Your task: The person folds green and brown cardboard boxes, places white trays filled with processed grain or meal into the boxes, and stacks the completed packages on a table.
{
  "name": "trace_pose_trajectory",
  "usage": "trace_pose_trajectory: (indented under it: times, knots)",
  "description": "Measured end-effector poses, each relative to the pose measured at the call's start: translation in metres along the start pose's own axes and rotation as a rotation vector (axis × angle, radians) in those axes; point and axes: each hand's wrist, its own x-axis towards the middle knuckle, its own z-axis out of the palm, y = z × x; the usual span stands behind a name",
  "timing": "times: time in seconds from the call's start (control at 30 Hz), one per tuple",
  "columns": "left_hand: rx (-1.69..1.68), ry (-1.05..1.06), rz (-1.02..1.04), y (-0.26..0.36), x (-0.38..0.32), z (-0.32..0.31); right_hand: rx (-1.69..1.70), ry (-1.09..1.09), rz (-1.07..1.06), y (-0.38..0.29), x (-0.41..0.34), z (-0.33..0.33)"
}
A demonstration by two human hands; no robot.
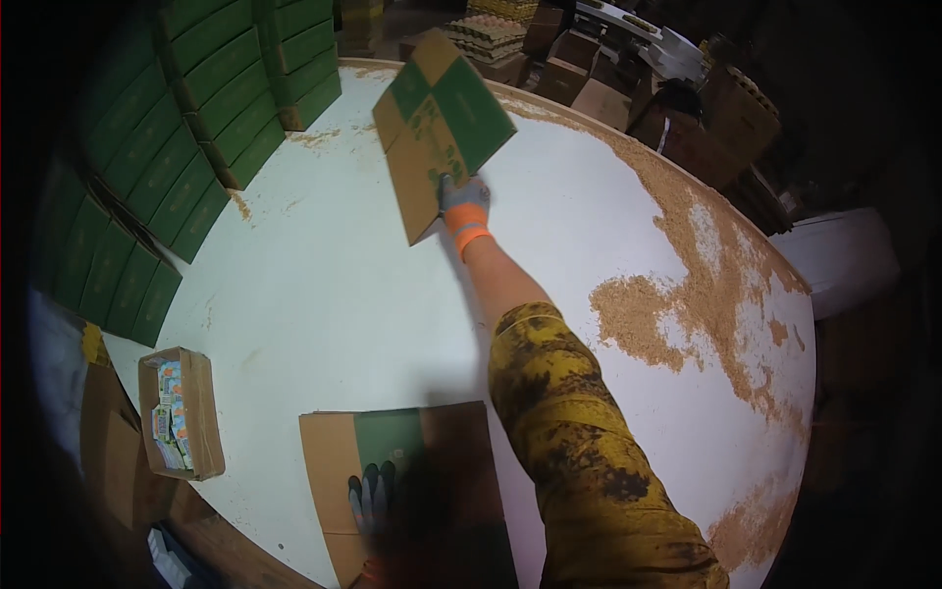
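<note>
At the far side of the white table [324, 294], my right hand [466, 197], in a grey work glove with an orange cuff, grips the near edge of a brown and green cardboard box [464, 110]. The cardboard is tilted up, with printed green marks beside the thumb. Close to me, my left hand [372, 497], also gloved, lies on flat cardboard sheets [331, 464] with a green band. Its dark fingertips point away from me, and shadow hides part of the hand. My right arm stretches across the table in a patterned yellow-brown sleeve.
Green boxes [221, 81] stand stacked along the left edge. An open carton [202, 412] of small printed packets sits at the left. Sawdust-like shavings [692, 294] cover the right side. Beyond the wooden rim are egg trays [486, 37] and brown cartons [567, 66].
</note>
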Motion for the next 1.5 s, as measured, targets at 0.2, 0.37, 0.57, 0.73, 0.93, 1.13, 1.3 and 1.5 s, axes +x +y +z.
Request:
trace_pose_trajectory:
  times: [0.2, 0.37, 0.57, 0.73, 0.93, 1.13, 1.3, 1.5]
  knots:
    - [-0.142, 0.08, 0.04, 0.031, -0.003, -0.044, -0.13, 0.312, 0.233, 0.136, 0.085, -0.284]
    - [-0.045, 0.096, 0.055, 0.056, -0.001, -0.036, -0.205, 0.466, 0.329, 0.311, 0.07, -0.563]
    - [0.162, 0.029, 0.091, 0.06, -0.019, -0.028, -0.665, 0.689, 0.515, 0.405, 0.003, -0.862]
    - [0.321, -0.121, 0.004, 0.089, -0.016, -0.03, -0.957, 0.907, 0.517, 0.447, -0.095, -1.043]
    - [0.268, -0.021, -0.122, 0.162, -0.085, -0.034, 0.222, 0.566, -0.022, 0.292, -0.182, -0.875]
    - [0.225, -0.015, -0.093, 0.237, -0.116, 0.019, 0.341, -0.087, 0.029, 0.169, -0.255, -0.589]
    - [0.192, -0.057, -0.263, 0.266, -0.12, 0.018, 0.124, -0.042, 0.281, 0.214, -0.23, -0.584]
    - [0.183, -0.07, -0.332, 0.258, -0.132, 0.004, -0.422, 0.546, 0.136, 0.397, -0.274, -0.894]
